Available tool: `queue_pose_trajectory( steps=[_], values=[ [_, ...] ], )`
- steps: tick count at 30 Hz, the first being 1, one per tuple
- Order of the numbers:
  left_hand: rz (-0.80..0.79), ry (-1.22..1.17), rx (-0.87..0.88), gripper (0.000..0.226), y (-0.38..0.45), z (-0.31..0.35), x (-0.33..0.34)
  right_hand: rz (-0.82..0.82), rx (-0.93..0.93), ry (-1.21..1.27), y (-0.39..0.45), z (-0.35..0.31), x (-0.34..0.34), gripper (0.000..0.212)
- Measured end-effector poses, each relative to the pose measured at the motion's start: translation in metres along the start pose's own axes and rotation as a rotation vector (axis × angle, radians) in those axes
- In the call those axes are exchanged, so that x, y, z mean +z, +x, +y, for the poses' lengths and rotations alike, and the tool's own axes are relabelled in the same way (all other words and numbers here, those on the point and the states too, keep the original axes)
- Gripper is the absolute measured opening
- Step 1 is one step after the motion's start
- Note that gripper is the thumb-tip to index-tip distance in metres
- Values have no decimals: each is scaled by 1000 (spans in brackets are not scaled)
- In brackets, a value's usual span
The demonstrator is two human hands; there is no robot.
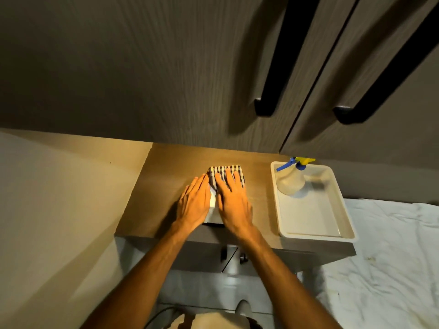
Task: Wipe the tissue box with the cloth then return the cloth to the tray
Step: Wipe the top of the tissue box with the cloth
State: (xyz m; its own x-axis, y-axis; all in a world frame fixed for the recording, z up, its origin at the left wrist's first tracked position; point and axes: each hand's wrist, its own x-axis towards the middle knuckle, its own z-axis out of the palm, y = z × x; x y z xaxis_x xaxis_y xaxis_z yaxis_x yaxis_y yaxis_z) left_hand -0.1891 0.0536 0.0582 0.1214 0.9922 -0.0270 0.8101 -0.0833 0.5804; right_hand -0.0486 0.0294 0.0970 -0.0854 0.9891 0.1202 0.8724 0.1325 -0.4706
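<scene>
A white tissue box (213, 203) lies on the wooden tabletop (156, 193), mostly hidden under my hands. A black-and-white striped cloth (224, 173) is spread over the box's far end. My right hand (234, 203) lies flat on top, fingers spread and pressing the cloth down. My left hand (193, 204) rests flat against the box's left side, fingers extended. The white tray (345, 211) stands to the right of the box on the same tabletop.
A clear spray bottle (291, 180) with a blue and yellow head lies in the tray's far end. Dark cabinet doors with long black handles (273, 91) rise behind the table. A white sheet (392, 257) covers the bed at the right.
</scene>
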Motion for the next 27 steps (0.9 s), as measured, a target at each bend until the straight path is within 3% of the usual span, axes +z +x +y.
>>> queue_pose_trajectory(
  steps=[5, 9, 15, 20, 22, 24, 27],
  values=[
    [50, 103, -21, 57, 3, 4, 0, 37, 173, 181, 1, 1, -7, 57],
    [-14, 126, 2, 83, 4, 4, 0, 12, 134, 156, -42, -15, 2, 63],
    [-45, 187, 38, 62, 6, 0, -2, -76, 50, -24, 5, -14, -9, 58],
    [-38, 186, -9, 62, 9, 7, -3, 18, 202, 162, 5, -5, -10, 54],
    [-39, 189, -8, 72, 8, 8, -3, 41, 237, 237, -19, -11, -4, 57],
    [-41, 170, 3, 85, 5, 8, -4, 30, 176, 175, -42, -20, 2, 62],
    [-41, 159, 13, 75, 4, 8, -5, 3, 33, 11, -30, -22, 3, 62]
  ],
)
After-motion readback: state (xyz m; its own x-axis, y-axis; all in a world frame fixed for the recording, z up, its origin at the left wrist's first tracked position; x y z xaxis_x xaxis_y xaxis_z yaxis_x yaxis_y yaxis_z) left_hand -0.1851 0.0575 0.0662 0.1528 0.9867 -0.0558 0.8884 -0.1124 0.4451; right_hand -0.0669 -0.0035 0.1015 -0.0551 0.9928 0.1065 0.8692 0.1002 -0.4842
